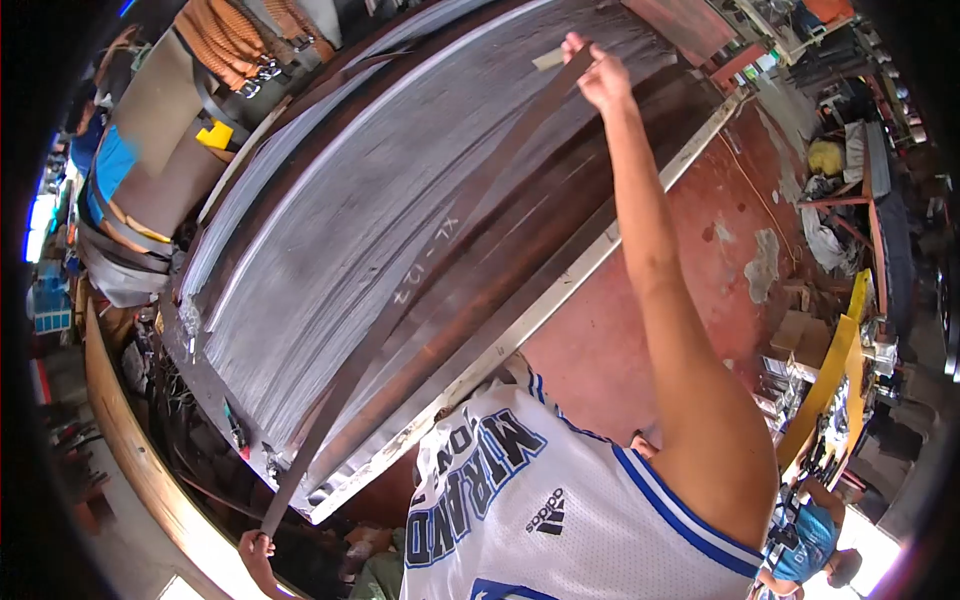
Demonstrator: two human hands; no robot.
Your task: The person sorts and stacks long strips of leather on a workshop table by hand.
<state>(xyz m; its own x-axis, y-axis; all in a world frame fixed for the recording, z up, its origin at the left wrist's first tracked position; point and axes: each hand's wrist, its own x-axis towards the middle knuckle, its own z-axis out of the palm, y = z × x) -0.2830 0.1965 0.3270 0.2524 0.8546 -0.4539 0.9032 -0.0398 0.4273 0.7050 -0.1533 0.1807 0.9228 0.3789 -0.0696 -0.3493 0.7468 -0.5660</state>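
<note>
A long dark strip [352, 372], looking like leather or belting, runs diagonally over the table between my two hands. At its far upper end, my right hand [603, 78] is closed with the strip between thumb and fingers. My left hand [258, 552], at the lower left beyond the table's corner, pinches the other end. White lettering reading "XL-127" is written along the middle, on or right beside the strip. Under it lies a broad stack of dark sheets or strips [345, 225] with pale edges. A small pale piece [548, 60] lies close to my right hand.
A pale rail [560, 298] edges the table close to my body. Brown straps with buckles [225, 45] hang at upper left, near a yellow piece [215, 134]. The floor [690, 260] is worn red. A person in blue [810, 540] is at lower right.
</note>
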